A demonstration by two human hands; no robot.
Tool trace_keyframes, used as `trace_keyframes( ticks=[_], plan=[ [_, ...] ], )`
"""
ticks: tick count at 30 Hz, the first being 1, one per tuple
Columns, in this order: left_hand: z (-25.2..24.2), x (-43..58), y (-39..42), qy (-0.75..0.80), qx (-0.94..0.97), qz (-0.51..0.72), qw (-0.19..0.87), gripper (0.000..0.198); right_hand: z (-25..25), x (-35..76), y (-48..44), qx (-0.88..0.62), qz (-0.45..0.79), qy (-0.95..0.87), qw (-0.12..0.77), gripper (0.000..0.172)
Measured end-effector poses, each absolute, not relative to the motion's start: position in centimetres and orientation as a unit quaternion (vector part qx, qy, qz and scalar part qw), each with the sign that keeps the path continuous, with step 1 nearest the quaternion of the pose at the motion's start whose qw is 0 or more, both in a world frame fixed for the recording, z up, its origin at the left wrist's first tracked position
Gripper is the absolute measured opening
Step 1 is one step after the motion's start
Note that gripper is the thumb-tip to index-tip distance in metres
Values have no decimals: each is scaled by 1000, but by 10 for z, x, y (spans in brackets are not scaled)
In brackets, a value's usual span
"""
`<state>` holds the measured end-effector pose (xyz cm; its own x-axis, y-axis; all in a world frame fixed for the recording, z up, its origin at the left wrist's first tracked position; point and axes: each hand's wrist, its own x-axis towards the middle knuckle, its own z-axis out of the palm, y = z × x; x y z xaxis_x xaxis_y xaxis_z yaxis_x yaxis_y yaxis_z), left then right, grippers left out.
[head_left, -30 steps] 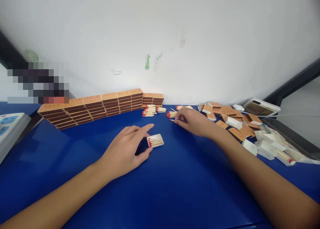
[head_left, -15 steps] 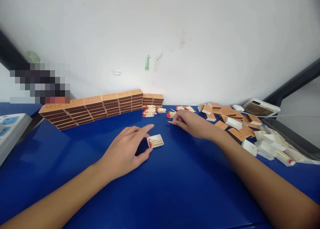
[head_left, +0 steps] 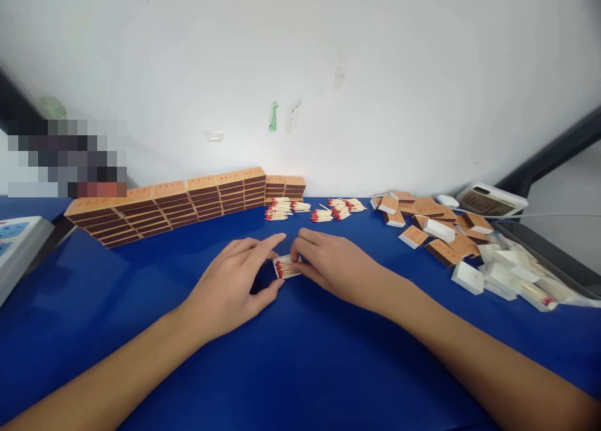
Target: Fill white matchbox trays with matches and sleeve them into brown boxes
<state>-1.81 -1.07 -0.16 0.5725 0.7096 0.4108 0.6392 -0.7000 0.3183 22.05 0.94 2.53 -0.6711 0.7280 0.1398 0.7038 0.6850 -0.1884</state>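
Note:
A small white matchbox tray (head_left: 277, 269) with red-headed matches (head_left: 284, 269) in it lies on the blue table (head_left: 282, 356). My left hand (head_left: 235, 277) holds the tray's left end between its thumb and fingers. Over the right part of the tray is my right hand (head_left: 328, 262), its thumb and fingertips pinched together at the matches. What sits between those fingertips is too small to make out. Behind the hands, loose matches lie in small piles, one on the left (head_left: 278, 210) and others on the right (head_left: 322, 215).
Stacked orange-brown matchboxes (head_left: 178, 202) line the wall at left. Scattered matchbox sleeves (head_left: 441, 252) and white trays (head_left: 468, 277) lie at right, near a white device (head_left: 493, 199) and a dark flat object (head_left: 544, 249). A white power strip (head_left: 23, 243) is at far left.
My right hand has moved from the match piles down and left to the tray, where a match was at its fingertips before. My left hand has stayed at the tray.

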Motion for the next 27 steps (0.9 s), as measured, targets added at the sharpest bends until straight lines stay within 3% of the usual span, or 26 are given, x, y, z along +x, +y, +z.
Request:
trace_keyframes(
  ticks=[8,27],
  plan=[
    [-1,-18,-11,379,885,263,63,68,24,260,49,-449,62,-875,168,8],
    [-1,-18,-12,382,886,255,65,66,3,296,87,-451,26,-875,172,17]
  ],
)
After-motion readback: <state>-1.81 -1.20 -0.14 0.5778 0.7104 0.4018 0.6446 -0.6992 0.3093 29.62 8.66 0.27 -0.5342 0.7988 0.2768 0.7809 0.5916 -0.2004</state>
